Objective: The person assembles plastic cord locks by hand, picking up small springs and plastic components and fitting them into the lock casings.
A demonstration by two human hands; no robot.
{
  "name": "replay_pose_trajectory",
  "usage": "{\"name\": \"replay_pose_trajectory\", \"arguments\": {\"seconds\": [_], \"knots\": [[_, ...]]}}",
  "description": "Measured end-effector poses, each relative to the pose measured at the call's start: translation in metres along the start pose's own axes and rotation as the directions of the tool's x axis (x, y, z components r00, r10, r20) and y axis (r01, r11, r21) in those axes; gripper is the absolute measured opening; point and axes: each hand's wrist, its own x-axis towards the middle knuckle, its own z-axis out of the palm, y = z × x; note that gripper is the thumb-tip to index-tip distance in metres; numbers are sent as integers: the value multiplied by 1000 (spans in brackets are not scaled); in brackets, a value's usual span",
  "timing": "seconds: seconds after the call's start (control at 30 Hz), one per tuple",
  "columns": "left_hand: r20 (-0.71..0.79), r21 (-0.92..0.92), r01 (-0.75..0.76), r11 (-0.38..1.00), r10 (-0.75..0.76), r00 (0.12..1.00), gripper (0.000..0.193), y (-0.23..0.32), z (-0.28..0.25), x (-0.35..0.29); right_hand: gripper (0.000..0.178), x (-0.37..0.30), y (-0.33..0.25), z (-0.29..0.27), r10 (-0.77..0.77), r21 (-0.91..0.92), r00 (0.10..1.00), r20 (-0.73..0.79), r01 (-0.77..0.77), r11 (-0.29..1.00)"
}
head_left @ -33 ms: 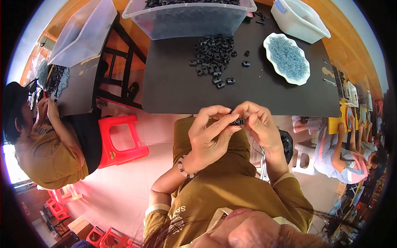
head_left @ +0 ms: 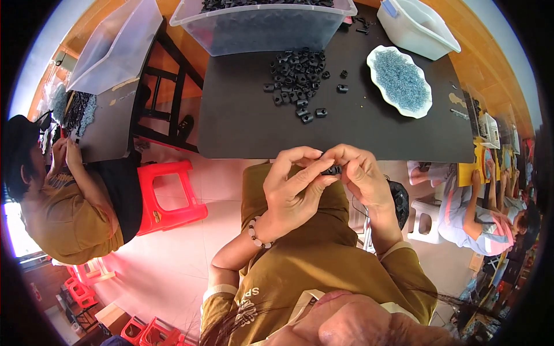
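Head view: stubby black cylinders point(head_left: 295, 78) with holes lie heaped on a smooth dark table point(head_left: 242, 118), near a scalloped white dish point(head_left: 418, 115) of grainy bluish beads point(head_left: 399, 79). Open room runs from heap to near edge; just short of it, over the lap, left hand point(head_left: 297, 187) and right hand point(head_left: 367, 181) narrowly pinch one black part point(head_left: 332, 170) between fingertips.

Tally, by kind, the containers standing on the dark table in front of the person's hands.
Large clear plastic tub with small black pieces inside: 1
White plastic tub: 1
White scallop-edged dish of tiny blue-grey pieces: 1
Total: 3 containers
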Motion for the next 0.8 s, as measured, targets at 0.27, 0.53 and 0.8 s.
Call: {"name": "replay_pose_trajectory", "arguments": {"seconds": [0.27,0.53,0.8], "knots": [[154,70,4,998,-14,988,36,4,-4,0,54,-3,4,-2,111,300,977,183,-163,940],[281,109,63,992,-92,955,31,13,-15,7,44,-3,22,-9,138,503,952,274,-264,823],[327,234,-86,968,5,945,28,15,-16,6,39,-5,29,-7,163,521,948,274,-289,803]]}}
